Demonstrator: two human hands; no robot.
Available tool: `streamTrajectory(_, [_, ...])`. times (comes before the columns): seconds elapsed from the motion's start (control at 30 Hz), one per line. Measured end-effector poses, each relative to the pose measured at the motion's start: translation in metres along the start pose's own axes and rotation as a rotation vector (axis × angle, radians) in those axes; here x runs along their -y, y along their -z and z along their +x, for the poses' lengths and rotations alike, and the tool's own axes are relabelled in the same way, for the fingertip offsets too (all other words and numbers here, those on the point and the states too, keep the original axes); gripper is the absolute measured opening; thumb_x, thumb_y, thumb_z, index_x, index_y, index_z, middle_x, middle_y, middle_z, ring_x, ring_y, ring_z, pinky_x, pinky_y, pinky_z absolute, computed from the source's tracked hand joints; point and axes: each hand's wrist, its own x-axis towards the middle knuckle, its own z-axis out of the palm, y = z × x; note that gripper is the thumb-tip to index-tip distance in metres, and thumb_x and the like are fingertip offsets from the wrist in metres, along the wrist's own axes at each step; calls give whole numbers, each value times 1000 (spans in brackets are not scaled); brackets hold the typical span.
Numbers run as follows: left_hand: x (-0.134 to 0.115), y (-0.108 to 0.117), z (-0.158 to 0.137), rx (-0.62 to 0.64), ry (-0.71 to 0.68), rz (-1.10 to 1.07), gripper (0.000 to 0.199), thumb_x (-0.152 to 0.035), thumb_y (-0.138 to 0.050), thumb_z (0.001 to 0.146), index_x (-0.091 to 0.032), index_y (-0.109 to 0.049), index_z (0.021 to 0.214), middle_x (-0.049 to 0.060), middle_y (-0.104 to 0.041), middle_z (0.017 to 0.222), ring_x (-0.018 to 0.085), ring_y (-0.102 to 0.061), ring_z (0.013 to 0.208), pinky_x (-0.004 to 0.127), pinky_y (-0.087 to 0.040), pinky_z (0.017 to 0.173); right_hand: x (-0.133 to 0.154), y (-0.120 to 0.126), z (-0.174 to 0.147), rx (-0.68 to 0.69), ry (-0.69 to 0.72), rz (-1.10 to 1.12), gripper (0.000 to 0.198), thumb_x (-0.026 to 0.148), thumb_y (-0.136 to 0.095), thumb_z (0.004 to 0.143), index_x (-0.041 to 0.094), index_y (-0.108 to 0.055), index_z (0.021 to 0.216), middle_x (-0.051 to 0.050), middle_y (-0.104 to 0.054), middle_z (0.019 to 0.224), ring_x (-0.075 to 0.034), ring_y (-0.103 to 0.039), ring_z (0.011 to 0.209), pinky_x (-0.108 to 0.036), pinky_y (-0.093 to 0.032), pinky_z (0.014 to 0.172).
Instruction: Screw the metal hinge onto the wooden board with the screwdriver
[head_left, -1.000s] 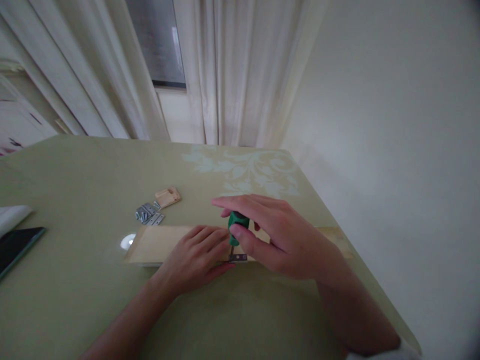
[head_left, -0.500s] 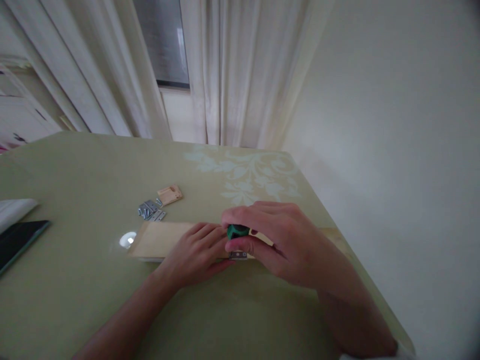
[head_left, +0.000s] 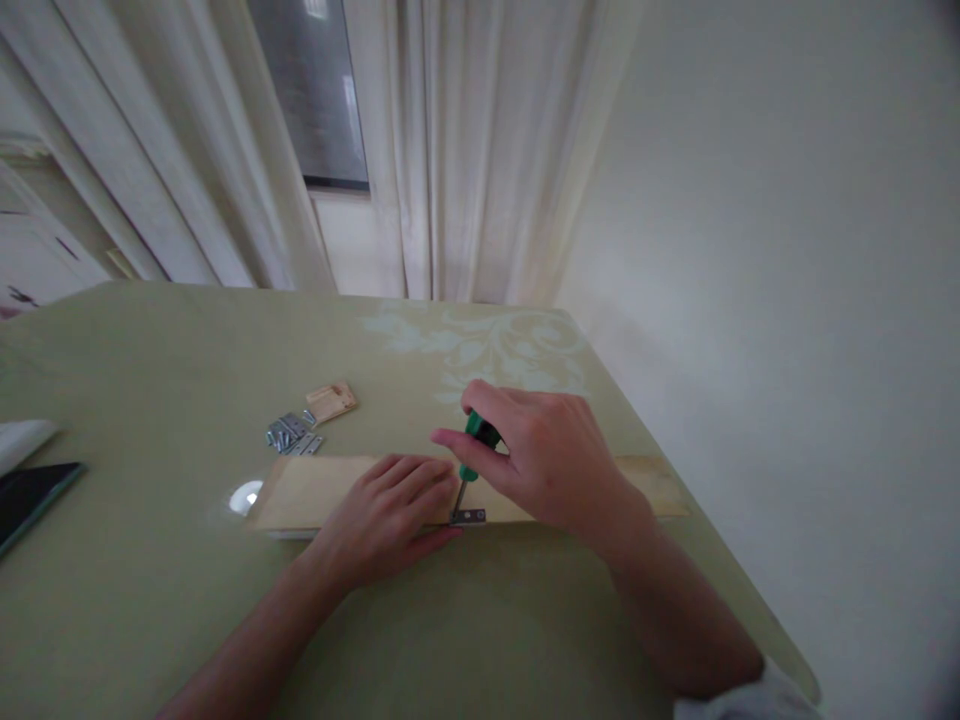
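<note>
Screwdriver (head_left: 475, 447) on hinge (head_left: 468, 517), board (head_left: 322, 490) pinned flat.

Right hand (head_left: 546, 462): fingers clenched round the green handle, tool near upright, tip down on the hinge at the board's near edge. Left hand (head_left: 390, 515): fingers spread, flat on the board just left of the hinge, grasping nothing. Board lies across the counter (head_left: 150, 340). Behind it: loose hinges (head_left: 291, 434), small wood piece (head_left: 331, 401). Phone (head_left: 30, 497) at far left.

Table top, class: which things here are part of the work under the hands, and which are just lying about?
In use:
right hand
green screwdriver
metal hinge
wooden board
left hand

Lying about:
spare hinges
small wooden piece
dark flat device
</note>
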Motion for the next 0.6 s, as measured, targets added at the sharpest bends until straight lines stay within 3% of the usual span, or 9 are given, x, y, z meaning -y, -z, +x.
streamTrajectory(0.17, [0,-2,-1,-6,-11,3,25,-40,-69,104,-18,-72,116,12,-78,116,31,-71,106,45,-55,89,3,-3,0,35,91,91,23,43,-58,112,22,-65,104,0,-76,86,-18,-69,75,-31,-29,64])
streamTrajectory(0.5, [0,-3,-2,-63,-28,-7,16,-37,-71,103,-23,-77,107,8,-80,108,29,-71,97,44,-55,85,9,-8,-1,-44,126,119,23,40,-59,109,19,-67,114,-2,-80,89,-19,-72,74,-32,-33,62])
streamTrajectory(0.6, [0,-3,-2,-67,-31,-1,17,-37,-69,104,-23,-76,109,8,-80,109,29,-71,97,44,-55,85,10,-10,-2,-66,103,95,22,41,-59,107,20,-67,107,0,-78,82,-18,-70,67,-32,-29,59])
